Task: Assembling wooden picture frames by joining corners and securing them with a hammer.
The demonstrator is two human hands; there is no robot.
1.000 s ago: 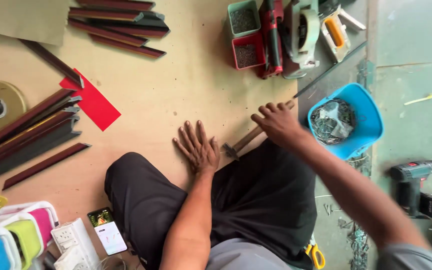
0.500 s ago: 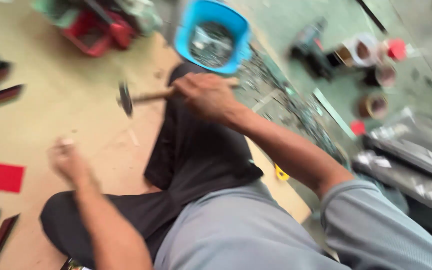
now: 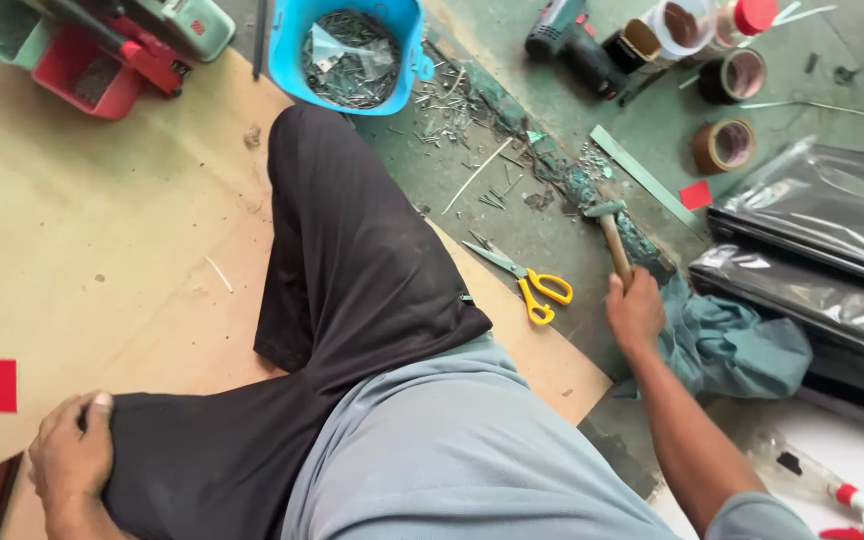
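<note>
The person sits on a board (image 3: 102, 240) on the green floor (image 3: 512, 215). The left hand (image 3: 70, 455) rests loosely curled on the knee, holding nothing. The right hand (image 3: 635, 310) grips a hammer (image 3: 612, 235) upright above a cloth (image 3: 732, 345), near yellow scissors (image 3: 537, 290) and a blue tub (image 3: 347, 50) of nails.

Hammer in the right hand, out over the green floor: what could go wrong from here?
The right hand grips the hammer low on its handle, head up, so it could twist or slip. The yellow-handled scissors lie open beside it and could be struck or catch the hand. Loose nails litter the floor by the blue tub near the outstretched leg, a likely puncture hazard.
</note>
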